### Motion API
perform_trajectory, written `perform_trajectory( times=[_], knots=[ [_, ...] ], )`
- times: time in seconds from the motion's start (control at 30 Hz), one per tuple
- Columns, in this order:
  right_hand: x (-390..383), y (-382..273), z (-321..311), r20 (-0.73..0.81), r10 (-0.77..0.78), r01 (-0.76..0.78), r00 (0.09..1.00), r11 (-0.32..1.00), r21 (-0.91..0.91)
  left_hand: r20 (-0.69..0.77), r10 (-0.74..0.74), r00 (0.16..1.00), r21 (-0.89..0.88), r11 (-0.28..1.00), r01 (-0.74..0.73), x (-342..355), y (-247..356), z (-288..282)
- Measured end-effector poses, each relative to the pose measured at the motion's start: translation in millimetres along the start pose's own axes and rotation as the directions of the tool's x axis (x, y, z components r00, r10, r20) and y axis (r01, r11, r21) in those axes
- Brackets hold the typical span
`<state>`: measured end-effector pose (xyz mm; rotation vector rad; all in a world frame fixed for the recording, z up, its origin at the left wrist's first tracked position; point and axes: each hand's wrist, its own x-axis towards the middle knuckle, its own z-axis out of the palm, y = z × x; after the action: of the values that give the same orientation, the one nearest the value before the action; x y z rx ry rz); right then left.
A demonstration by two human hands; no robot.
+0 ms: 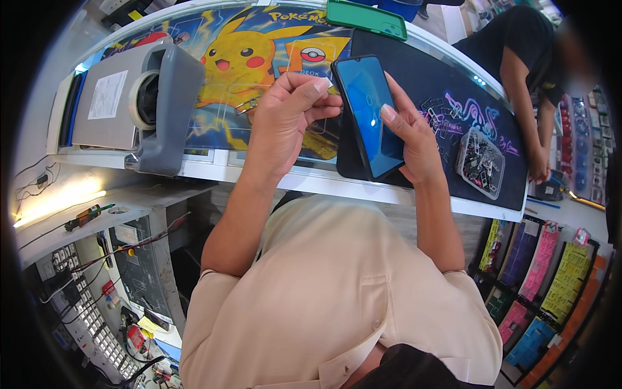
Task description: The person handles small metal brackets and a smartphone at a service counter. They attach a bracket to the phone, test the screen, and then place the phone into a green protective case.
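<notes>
My right hand (418,133) holds a smartphone (368,113) upright above the counter, its blue screen lit and the thumb lying over the screen. Beside the phone's left edge, my left hand (288,110) is closed in a pinch. A small white piece (329,82) shows at its fingertips; I cannot tell its exact kind. Behind the left wrist, a small metal item (246,106) lies on the colourful cartoon mat (220,123). To the right of the phone, loose small metal pieces (439,120) are scattered on the black mat (414,65).
A clear plastic box (481,162) of small parts sits on the right. A green phone case (366,19) lies at the far edge. At left stands a grey tape dispenser (165,110) with a tape roll. Another person's arm (528,123) reaches down at far right.
</notes>
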<state>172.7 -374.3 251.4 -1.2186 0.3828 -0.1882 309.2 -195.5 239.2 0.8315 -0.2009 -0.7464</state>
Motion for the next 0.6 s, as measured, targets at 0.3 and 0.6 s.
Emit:
perform_trajectory(
  times=[0.3, 0.6],
  knots=[
    [-17, 1, -9, -0.079, -0.09, 0.08, 0.993, 0.988, -0.13, 0.043, -0.099, 0.994, 0.152, 0.984, 0.092, 3, -7, 5],
    [-32, -3, -9, -0.053, -0.265, 0.238, 0.963, 0.925, -0.298, 0.045, -0.112, 0.993, 0.303, 0.948, 0.093, 5, -3, 11]
  ],
)
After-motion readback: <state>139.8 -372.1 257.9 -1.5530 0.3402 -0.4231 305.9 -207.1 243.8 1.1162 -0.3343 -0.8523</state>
